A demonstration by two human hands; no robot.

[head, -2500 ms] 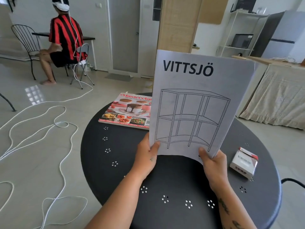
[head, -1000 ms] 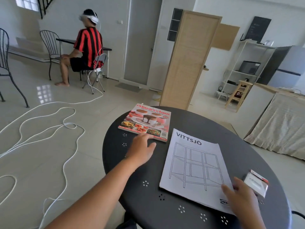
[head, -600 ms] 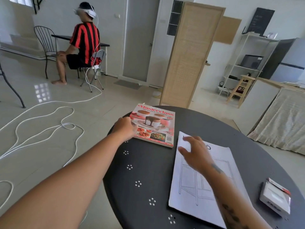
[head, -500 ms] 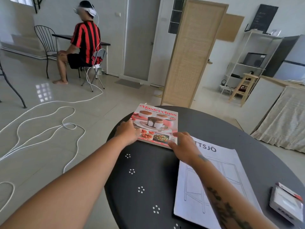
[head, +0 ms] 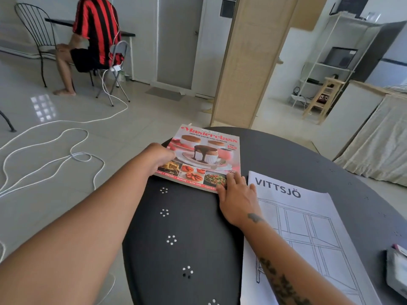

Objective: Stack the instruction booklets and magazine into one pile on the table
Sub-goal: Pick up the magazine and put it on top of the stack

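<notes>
A cooking magazine point(head: 204, 155) with a pink "Masterclass" cover lies at the far left of the round black table point(head: 187, 238), its far edge over the table's rim. My left hand point(head: 159, 156) grips its left edge. My right hand point(head: 236, 194) holds its near right corner, fingers on the cover. The white "VITTSJÖ" instruction booklet point(head: 308, 227) lies flat to the right of the magazine, just beside my right hand, partly under my right forearm.
A small white box point(head: 396, 269) sits at the table's right edge. White cable point(head: 55, 159) loops over the floor on the left. A person point(head: 97, 29) in a striped shirt sits at the back left. A tall wooden panel point(head: 248, 62) stands behind the table.
I laid the booklet flat on the table and let go of it. Both hands then reached to the magazine, and they now hold its left edge and near right corner.
</notes>
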